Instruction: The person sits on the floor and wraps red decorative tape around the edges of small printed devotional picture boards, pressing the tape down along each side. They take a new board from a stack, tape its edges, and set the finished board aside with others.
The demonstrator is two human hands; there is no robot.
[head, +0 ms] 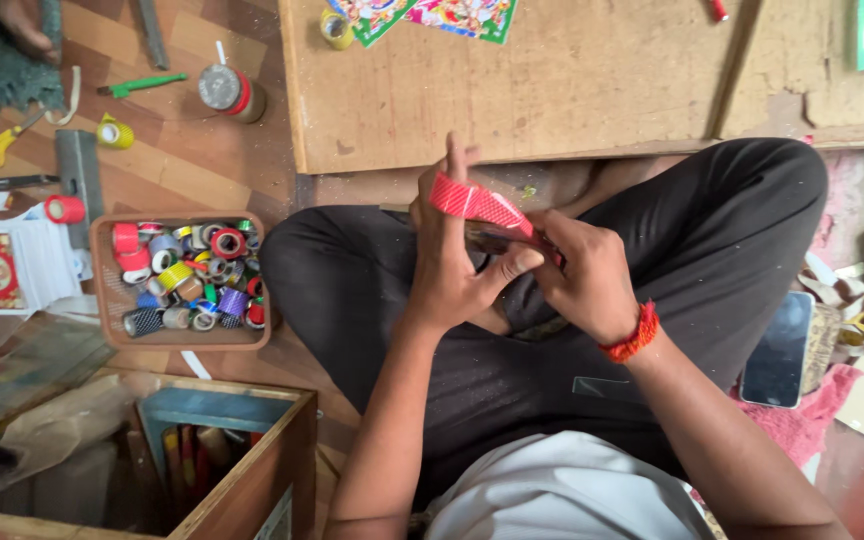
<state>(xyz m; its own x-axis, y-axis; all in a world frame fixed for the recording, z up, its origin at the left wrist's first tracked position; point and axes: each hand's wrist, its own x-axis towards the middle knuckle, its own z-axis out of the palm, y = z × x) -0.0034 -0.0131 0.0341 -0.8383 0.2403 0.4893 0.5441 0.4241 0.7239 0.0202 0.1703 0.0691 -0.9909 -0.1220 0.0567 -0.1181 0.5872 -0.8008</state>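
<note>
Two hands over the lap: left hand (pixel 449 262) and right hand (pixel 580 277), fingers clamped on a red patterned tape strip (pixel 476 203), right of the tray of tape rolls (pixel 104 300).

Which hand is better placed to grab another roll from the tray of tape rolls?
Probably the left hand: the tray sits on that side, by the left knee. The right hand pinches the red tape strip and would have to cross over.
</note>
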